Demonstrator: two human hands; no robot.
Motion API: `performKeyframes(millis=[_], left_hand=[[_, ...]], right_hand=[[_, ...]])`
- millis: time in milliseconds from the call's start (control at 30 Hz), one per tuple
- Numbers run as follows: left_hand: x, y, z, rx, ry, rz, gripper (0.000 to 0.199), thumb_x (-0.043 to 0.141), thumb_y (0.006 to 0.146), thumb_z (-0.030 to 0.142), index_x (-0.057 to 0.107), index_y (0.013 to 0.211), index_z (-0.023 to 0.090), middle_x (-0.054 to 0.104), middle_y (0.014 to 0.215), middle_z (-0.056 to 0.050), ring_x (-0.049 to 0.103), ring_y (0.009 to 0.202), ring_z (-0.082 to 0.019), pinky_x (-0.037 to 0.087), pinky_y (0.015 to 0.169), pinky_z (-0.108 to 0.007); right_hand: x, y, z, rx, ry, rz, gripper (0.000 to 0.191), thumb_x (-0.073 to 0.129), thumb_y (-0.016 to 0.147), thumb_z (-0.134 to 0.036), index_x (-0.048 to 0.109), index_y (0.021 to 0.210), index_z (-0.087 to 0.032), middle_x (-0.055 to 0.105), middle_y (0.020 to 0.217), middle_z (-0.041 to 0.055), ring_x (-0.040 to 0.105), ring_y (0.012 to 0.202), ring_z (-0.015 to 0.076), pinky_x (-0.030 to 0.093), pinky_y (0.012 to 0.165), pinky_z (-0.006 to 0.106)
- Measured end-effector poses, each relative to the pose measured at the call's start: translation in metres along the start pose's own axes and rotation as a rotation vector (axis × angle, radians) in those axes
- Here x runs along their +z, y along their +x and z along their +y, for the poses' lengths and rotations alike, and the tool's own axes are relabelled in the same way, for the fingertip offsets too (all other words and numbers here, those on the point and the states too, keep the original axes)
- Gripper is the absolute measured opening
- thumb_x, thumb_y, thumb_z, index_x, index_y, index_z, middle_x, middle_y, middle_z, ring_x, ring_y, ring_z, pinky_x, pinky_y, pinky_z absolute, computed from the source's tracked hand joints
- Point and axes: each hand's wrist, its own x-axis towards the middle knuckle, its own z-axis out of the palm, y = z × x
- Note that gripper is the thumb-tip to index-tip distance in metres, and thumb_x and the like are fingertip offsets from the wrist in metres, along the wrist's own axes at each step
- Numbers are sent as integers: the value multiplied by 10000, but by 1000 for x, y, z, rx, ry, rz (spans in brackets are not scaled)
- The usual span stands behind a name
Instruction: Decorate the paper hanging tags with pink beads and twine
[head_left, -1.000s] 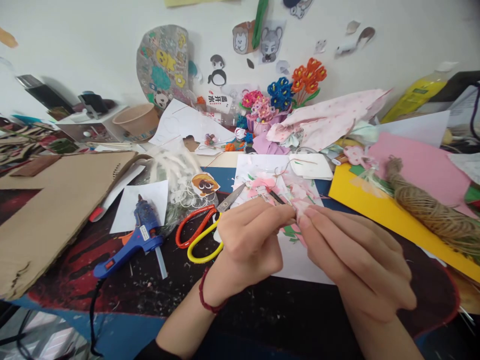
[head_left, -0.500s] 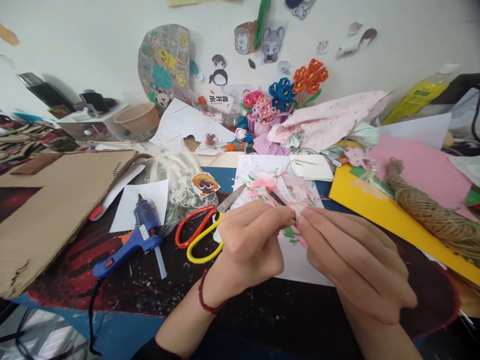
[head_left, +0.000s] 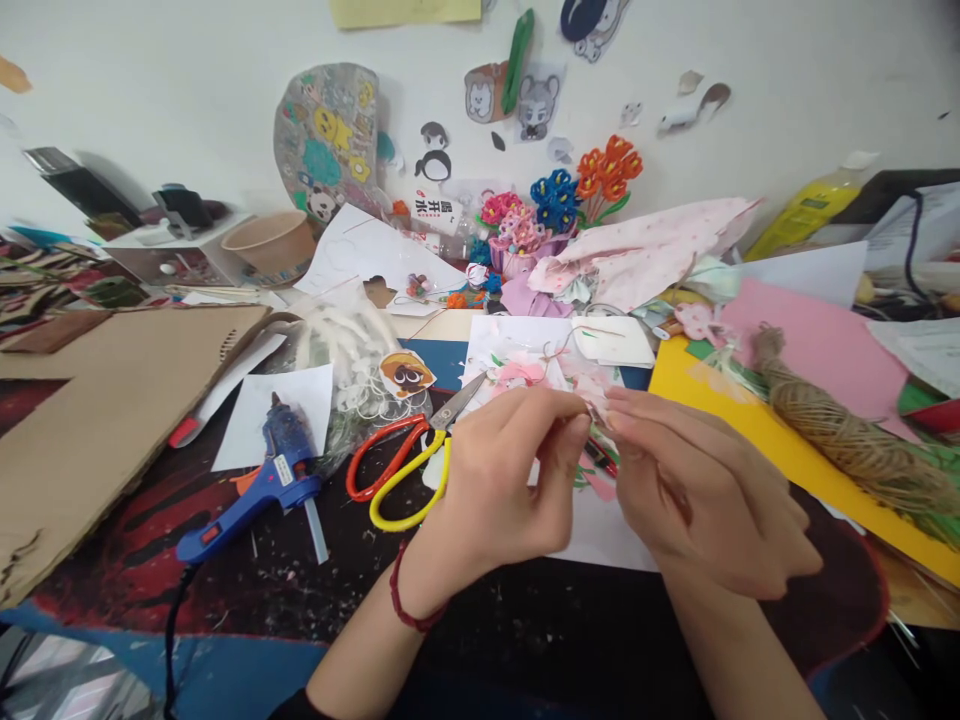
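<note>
My left hand [head_left: 510, 480] and my right hand [head_left: 712, 490] meet in front of me above a white sheet [head_left: 607, 545]. Their fingertips pinch a small pale pink scrap [head_left: 595, 392] between them; it looks thin, like paper, and my fingers hide most of it. Beneath the hands, pink and green paper bits [head_left: 517, 372] are scattered over the sheet. A slim dark and red tool [head_left: 602, 456] lies there too, partly covered. Beside my left hand rest scissors [head_left: 380, 512] with one red and one yellow handle, their blades partly apart.
A blue glue gun [head_left: 289, 490] lies left on white paper, its cord running off the table edge. Cardboard [head_left: 127, 400] covers the far left. Twine [head_left: 840, 420] sits on yellow card [head_left: 675, 385] at right. Handmade flowers [head_left: 555, 200] and pink cloth [head_left: 645, 255] stand behind.
Both hands still pinch the pink scrap, with the fingers shifted: my left thumb now shows and the right-hand fingers arch more. The dark and red tool shows lower, under the fingers. The view has tilted slightly.
</note>
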Motion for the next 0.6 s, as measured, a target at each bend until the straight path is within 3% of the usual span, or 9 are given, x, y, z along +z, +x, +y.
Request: performKeyframes(millis=[233, 433, 600], left_hand=[[-1, 0, -1, 37, 57, 2, 74, 541, 903, 108, 586, 924, 163, 620, 762, -8, 533, 664, -94, 441, 608, -221], [-1, 1, -2, 95, 176, 76, 91, 563, 867, 73, 589, 864, 161, 595, 693, 4, 481, 594, -89, 387, 572, -236], [-2, 1, -3, 127, 222, 48, 96, 554, 855, 75, 579, 818, 160, 488, 610, 27, 384, 540, -86, 312, 526, -247]], right_hand=[[3, 6, 3, -30, 36, -2, 379, 771, 670, 50, 716, 1014, -101, 774, 885, 86, 754, 813, 223, 640, 779, 323], [8, 8, 3, 0, 65, -17, 399, 781, 665, 49, 711, 1023, -112, 775, 901, 79, 751, 806, 209, 638, 768, 313], [9, 5, 4, 9, 62, 10, 375, 710, 710, 79, 721, 1009, -148, 779, 887, 52, 753, 793, 204, 644, 741, 318]])
